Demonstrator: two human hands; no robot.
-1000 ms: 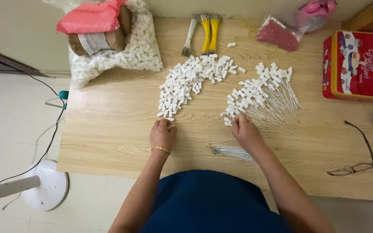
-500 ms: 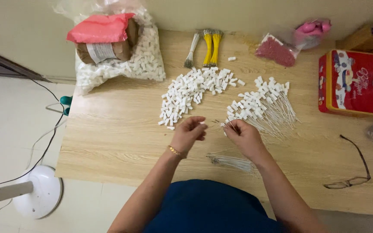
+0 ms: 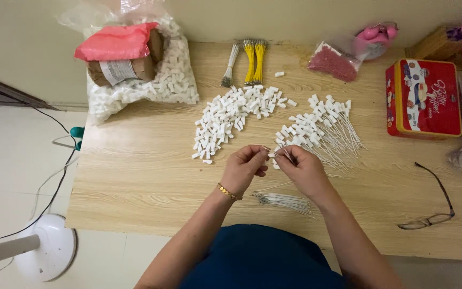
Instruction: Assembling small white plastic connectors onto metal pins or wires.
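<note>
Sitting close against the near edge of the desk, the person has both forearms reaching forward, and just ahead of the body a small bundle of thin wires lies flat on the wood, right under the wrists. Above it the left hand, with a gold bracelet at the wrist, and the right hand meet in the air over the desk; each grip is narrow, fingertips pinched together on a small white piece and thin wire held between the two hands, too small to tell apart clearly. Just beyond the left hand lies a loose heap of small white connectors, and just beyond the right hand a spread of wired connectors, their thin leads fanning toward the right. To the right, near the edge, a pair of glasses rests open, and farther back stands a red tin. At the far edge lie yellow and white wire bundles, a bag of dark red parts, and on the left a clear bag of white pieces with a pink-topped brown packet on it.
</note>
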